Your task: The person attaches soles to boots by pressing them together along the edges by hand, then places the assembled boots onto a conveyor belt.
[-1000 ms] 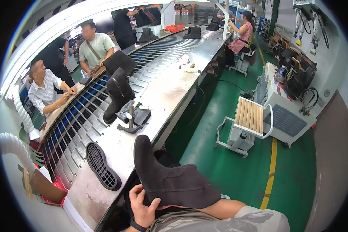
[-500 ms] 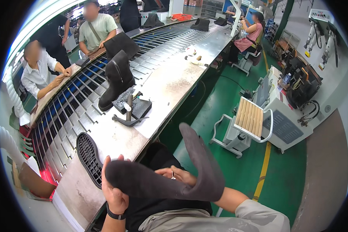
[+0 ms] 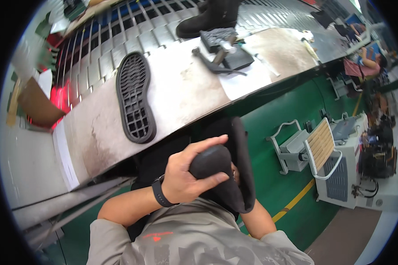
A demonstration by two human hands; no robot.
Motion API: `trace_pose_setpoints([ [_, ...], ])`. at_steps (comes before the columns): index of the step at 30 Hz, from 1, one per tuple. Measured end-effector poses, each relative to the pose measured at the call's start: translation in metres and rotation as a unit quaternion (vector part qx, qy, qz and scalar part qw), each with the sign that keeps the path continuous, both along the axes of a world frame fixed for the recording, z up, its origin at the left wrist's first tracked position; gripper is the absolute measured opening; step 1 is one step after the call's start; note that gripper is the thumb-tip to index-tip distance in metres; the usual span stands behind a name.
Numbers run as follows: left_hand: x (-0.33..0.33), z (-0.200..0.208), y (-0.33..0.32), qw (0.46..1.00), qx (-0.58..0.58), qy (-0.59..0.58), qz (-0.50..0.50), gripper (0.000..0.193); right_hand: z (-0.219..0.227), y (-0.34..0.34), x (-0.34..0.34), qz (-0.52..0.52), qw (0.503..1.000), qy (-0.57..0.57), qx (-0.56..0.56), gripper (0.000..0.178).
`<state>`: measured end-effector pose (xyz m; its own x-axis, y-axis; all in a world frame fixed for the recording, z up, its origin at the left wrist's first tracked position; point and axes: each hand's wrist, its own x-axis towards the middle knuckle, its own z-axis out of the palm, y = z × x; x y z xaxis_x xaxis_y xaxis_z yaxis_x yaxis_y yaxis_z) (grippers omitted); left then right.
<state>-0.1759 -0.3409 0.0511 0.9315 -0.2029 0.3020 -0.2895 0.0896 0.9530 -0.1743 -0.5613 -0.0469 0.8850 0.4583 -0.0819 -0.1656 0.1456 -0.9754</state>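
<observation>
A dark suede boot (image 3: 245, 172) is held in front of my body, its rounded toe pointing up toward me and its shaft folded over at the right. My left hand (image 3: 185, 172), with a black band on the wrist, clasps the toe between thumb and fingers. Behind the shaft, my right hand (image 3: 235, 173) shows only as a sliver of fingers against the boot; the rest is hidden. A black treaded shoe sole (image 3: 136, 97) lies tread up on the metal-topped table (image 3: 177, 88), left of and beyond my hands.
Farther along the table are a hammer (image 3: 219, 57), a dark block (image 3: 239, 59) and a brush-like tool (image 3: 311, 51). A dark boot (image 3: 208, 20) stands on the roller conveyor (image 3: 106, 48). To the right are a slatted seat (image 3: 323, 145), a machine (image 3: 340, 176) and a seated person (image 3: 362, 66).
The boot has turned so its toe comes up toward me, and my left hand has moved right with it. My right hand is now more hidden. The view has shifted closer to the sole.
</observation>
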Motion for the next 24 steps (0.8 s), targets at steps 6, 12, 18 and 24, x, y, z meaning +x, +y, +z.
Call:
trace_pose_setpoints([
  [6,-0.006,0.0,0.005,0.994,0.077,-0.077,0.003,0.078,0.09,0.067,-0.005,-0.259,0.938,-0.213,0.088,0.097],
  [12,0.082,0.025,0.082,0.947,0.273,-0.088,0.144,0.059,0.035,0.025,0.016,-0.018,0.95,0.308,0.047,0.079],
  [18,0.215,-0.028,0.258,0.826,0.478,0.081,0.287,0.053,-0.026,0.031,-0.004,-0.088,0.947,0.274,0.14,0.078],
  [24,0.156,-0.024,0.26,0.954,-0.12,0.138,0.239,0.034,0.019,0.034,0.01,-0.077,0.886,0.422,0.173,0.082],
])
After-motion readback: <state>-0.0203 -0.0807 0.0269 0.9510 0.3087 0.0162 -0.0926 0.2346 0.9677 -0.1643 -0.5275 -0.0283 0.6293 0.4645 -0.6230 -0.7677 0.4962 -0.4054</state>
